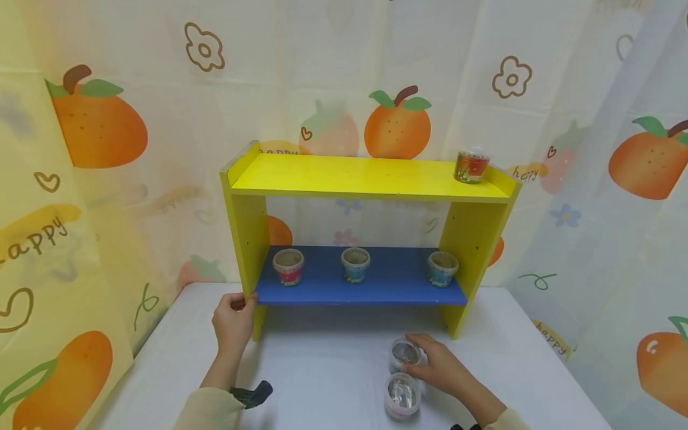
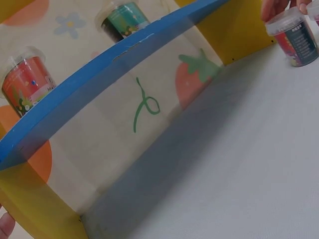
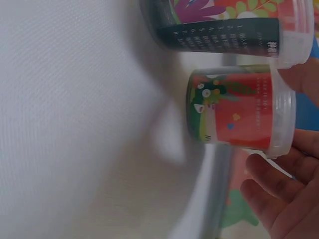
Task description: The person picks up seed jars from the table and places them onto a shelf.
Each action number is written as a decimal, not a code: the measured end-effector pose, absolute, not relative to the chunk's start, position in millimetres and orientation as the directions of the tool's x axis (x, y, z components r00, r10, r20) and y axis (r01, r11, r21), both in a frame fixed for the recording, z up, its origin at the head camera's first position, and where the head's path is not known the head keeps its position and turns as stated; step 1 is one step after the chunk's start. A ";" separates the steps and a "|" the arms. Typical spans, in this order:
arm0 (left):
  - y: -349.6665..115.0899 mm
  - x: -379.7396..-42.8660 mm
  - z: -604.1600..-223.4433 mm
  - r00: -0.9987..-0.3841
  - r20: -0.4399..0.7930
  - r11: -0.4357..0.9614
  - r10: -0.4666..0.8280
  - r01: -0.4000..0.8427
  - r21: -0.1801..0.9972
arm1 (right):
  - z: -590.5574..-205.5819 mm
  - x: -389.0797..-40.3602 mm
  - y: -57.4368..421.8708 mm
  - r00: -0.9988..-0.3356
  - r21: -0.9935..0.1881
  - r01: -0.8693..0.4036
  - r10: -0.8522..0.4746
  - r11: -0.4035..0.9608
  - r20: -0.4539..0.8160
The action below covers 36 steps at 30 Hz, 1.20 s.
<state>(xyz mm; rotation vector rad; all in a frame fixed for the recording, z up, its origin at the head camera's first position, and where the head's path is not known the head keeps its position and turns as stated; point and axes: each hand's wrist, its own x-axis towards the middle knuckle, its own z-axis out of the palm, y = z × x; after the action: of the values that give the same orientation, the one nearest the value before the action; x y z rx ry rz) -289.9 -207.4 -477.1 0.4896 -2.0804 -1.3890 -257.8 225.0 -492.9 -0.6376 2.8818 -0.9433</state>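
At the shelf's lower left, my left hand (image 1: 233, 319) grips the edge of the yellow side panel (image 1: 244, 245) between thumb and fingers. On the white tabletop, my right hand (image 1: 438, 361) holds the farther of two small lidded plastic tubs (image 1: 404, 355) by its clear rim. Its red printed label (image 3: 241, 109) shows in the right wrist view, thumb on one side of the lid, fingers on the other. Right beside it, toward me, stands the second tub (image 1: 402, 395), whose dark label panel (image 3: 224, 37) has white writing.
On the blue lower board (image 1: 322, 292) stand a pink-labelled tub (image 1: 288, 269) and two blue-labelled tubs, one mid-board (image 1: 355, 266), one right (image 1: 442, 270). A red-labelled tub (image 1: 472, 167) sits at the right of the yellow top board (image 1: 344, 176). A printed curtain (image 1: 333, 71) hangs behind.
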 end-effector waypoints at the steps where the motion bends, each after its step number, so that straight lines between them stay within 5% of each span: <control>1: -207.3 -289.7 -477.2 -0.762 0.265 0.389 -0.591 0.019 0.921 | -493.6 -258.9 225.0 -0.916 -0.585 -0.359 -0.393 0.727 0.073; 23: -206.7 -290.5 -476.5 -0.762 0.253 0.374 -0.596 0.015 0.927 | -522.2 -276.3 231.4 -0.983 -0.815 -0.045 -0.170 0.577 -0.067; 36: -207.4 -290.3 -478.6 -0.760 0.263 0.374 -0.595 0.028 0.927 | -532.0 -271.0 233.3 -0.976 -0.873 -0.031 -0.204 0.487 -0.079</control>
<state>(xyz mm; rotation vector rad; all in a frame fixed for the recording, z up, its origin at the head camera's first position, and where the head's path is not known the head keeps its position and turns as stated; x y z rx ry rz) -290.3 -207.4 -478.6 0.4866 -2.0620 -1.4073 -271.0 233.3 -532.0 -0.2044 2.5571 -1.4961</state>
